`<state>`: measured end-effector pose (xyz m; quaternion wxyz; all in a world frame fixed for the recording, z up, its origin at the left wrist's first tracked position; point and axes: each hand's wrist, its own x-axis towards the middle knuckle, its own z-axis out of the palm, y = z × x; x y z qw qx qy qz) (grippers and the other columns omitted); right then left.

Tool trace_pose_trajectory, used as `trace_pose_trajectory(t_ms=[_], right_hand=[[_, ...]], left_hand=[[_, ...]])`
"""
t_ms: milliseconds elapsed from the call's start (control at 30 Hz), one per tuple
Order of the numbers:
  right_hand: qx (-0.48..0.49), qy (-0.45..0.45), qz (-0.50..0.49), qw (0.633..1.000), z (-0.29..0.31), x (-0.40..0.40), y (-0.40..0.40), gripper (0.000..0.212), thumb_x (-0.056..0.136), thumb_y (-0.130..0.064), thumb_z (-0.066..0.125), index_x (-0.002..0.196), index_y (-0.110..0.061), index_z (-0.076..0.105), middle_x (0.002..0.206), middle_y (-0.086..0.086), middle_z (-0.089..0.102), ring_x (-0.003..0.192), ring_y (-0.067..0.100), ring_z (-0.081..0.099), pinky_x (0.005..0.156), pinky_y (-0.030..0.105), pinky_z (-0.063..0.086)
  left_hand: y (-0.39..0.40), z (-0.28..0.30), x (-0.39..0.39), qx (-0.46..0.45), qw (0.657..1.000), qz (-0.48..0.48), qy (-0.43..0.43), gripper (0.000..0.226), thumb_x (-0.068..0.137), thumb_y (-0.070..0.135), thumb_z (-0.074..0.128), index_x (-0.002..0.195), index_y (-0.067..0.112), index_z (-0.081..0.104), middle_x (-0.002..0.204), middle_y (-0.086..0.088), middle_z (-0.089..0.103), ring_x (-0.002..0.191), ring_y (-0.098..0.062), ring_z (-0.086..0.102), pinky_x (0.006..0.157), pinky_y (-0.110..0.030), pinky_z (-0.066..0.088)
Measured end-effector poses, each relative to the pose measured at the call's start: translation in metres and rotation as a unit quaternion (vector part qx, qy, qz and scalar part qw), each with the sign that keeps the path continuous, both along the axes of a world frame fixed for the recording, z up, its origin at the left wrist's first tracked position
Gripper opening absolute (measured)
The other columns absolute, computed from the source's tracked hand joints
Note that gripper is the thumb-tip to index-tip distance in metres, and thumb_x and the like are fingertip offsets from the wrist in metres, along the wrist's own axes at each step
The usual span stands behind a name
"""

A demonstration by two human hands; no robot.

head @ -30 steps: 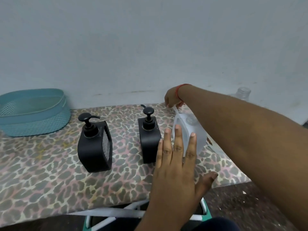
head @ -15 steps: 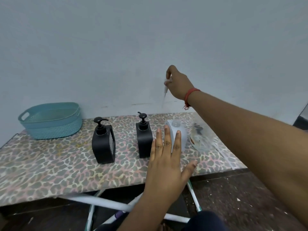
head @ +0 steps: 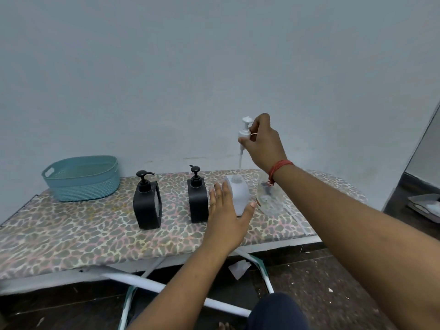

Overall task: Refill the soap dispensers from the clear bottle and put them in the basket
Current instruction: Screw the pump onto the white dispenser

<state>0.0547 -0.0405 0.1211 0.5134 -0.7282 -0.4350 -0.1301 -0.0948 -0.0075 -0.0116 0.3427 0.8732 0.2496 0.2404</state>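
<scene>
Two black soap dispensers stand on the leopard-print table (head: 71, 234): one at the left (head: 147, 203), one in the middle (head: 197, 198). To their right stands a white dispenser body (head: 239, 194) with its top off. My right hand (head: 264, 141) holds its white pump head (head: 244, 134) high above it, the tube hanging down. My left hand (head: 226, 215) is spread open in front of the white body, thumb by its right side. A clear bottle (head: 270, 198) lies on the table behind my right wrist. The teal basket (head: 82, 179) sits at the far left.
A pale wall rises right behind the table. White folding legs (head: 142, 282) show beneath the front edge. A scrap of paper (head: 239, 267) lies on the dark floor. A grey tray-like object (head: 423, 206) sits low at the right edge.
My right hand has lifted the pump head out of the white dispenser and turned it upright. The camera has pulled back. My left hand has stayed spread near the white body.
</scene>
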Motion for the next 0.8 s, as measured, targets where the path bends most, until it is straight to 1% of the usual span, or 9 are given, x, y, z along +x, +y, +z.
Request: trace_pose_trajectory(t_ms=[100, 267, 400, 467, 533, 600, 700, 767, 800], right_hand=[[0.005, 0.013, 0.006, 1.000, -0.010, 0.002, 0.004, 0.034, 0.089, -0.013, 0.069, 0.101, -0.011, 0.036, 0.087, 0.001, 0.057, 0.081, 0.026, 0.065, 0.059, 0.025, 0.048], [-0.015, 0.043, 0.022, 0.999, -0.033, 0.009, 0.016, 0.039, 0.087, -0.011, 0.071, 0.102, -0.016, 0.035, 0.094, -0.002, 0.054, 0.079, 0.018, 0.061, 0.062, 0.021, 0.046], [-0.045, 0.071, 0.036, 0.996, -0.056, 0.013, 0.019, 0.042, 0.085, -0.011, 0.070, 0.111, -0.019, 0.037, 0.090, -0.007, 0.055, 0.080, 0.013, 0.062, 0.065, 0.019, 0.046], [-0.060, 0.090, 0.044, 0.993, -0.067, 0.013, 0.019, 0.040, 0.086, -0.012, 0.069, 0.114, -0.021, 0.042, 0.088, -0.012, 0.056, 0.082, 0.004, 0.061, 0.065, 0.011, 0.043], [-0.077, 0.105, 0.047, 0.990, -0.077, 0.015, 0.019, 0.033, 0.087, -0.013, 0.066, 0.111, -0.027, 0.047, 0.088, -0.017, 0.056, 0.081, -0.006, 0.055, 0.063, 0.004, 0.039], [-0.094, 0.117, 0.040, 0.988, -0.087, 0.015, 0.019, 0.023, 0.087, -0.016, 0.065, 0.102, -0.028, 0.052, 0.084, -0.019, 0.055, 0.078, -0.007, 0.053, 0.062, 0.007, 0.036], [-0.082, 0.152, 0.018, 0.985, -0.104, 0.014, 0.023, 0.012, 0.085, -0.017, 0.065, 0.087, -0.022, 0.055, 0.080, -0.013, 0.058, 0.077, 0.008, 0.056, 0.066, 0.019, 0.041], [-0.050, 0.177, 0.014, 0.983, -0.114, 0.012, 0.025, 0.012, 0.084, -0.017, 0.069, 0.088, -0.018, 0.057, 0.083, -0.013, 0.060, 0.078, 0.004, 0.057, 0.067, 0.013, 0.043], [-0.035, 0.185, 0.016, 0.982, -0.118, 0.009, 0.026, 0.013, 0.084, -0.018, 0.070, 0.090, -0.019, 0.058, 0.086, -0.014, 0.061, 0.080, -0.002, 0.057, 0.067, 0.006, 0.041]], left_hand=[[0.008, 0.003, 0.006, -0.058, 0.998, -0.009, -0.012, 0.098, 0.097, 0.060, 0.049, 0.160, 0.020, -0.014, 0.169, 0.000, -0.019, 0.154, -0.014, -0.018, 0.122, -0.032, -0.006], [0.018, 0.006, 0.019, -0.112, 0.993, -0.025, -0.024, 0.105, 0.095, 0.057, 0.059, 0.160, 0.022, -0.016, 0.170, 0.006, -0.014, 0.156, -0.015, -0.007, 0.127, -0.044, 0.011], [0.023, 0.007, 0.034, -0.109, 0.993, -0.027, -0.022, 0.109, 0.093, 0.058, 0.061, 0.160, 0.021, -0.016, 0.169, 0.006, -0.016, 0.155, -0.013, -0.013, 0.128, -0.043, 0.006], [0.025, 0.005, 0.043, -0.088, 0.996, -0.027, -0.016, 0.110, 0.093, 0.055, 0.063, 0.160, 0.017, -0.015, 0.169, 0.003, -0.016, 0.155, -0.014, -0.016, 0.127, -0.041, 0.001], [0.029, 0.003, 0.053, -0.065, 0.998, -0.026, -0.001, 0.110, 0.093, 0.050, 0.065, 0.160, 0.016, -0.015, 0.170, -0.001, -0.015, 0.154, -0.016, -0.018, 0.127, -0.041, -0.002], [0.034, 0.003, 0.061, -0.076, 0.997, -0.016, 0.012, 0.110, 0.093, 0.044, 0.067, 0.160, 0.017, -0.016, 0.169, 0.000, -0.017, 0.154, -0.018, -0.020, 0.127, -0.042, -0.002], [0.044, 0.000, 0.070, -0.100, 0.995, -0.004, 0.004, 0.109, 0.093, 0.029, 0.069, 0.159, 0.021, -0.017, 0.170, 0.003, -0.014, 0.154, -0.019, -0.020, 0.126, -0.042, 0.014], [0.048, -0.001, 0.073, -0.093, 0.996, 0.002, 0.000, 0.107, 0.094, 0.026, 0.068, 0.160, 0.024, -0.017, 0.170, 0.002, -0.011, 0.156, -0.020, -0.014, 0.116, -0.032, 0.036], [0.049, -0.002, 0.074, -0.089, 0.996, 0.006, -0.003, 0.106, 0.095, 0.025, 0.068, 0.160, 0.025, -0.016, 0.171, 0.001, -0.008, 0.157, -0.022, -0.007, 0.111, -0.028, 0.041]])
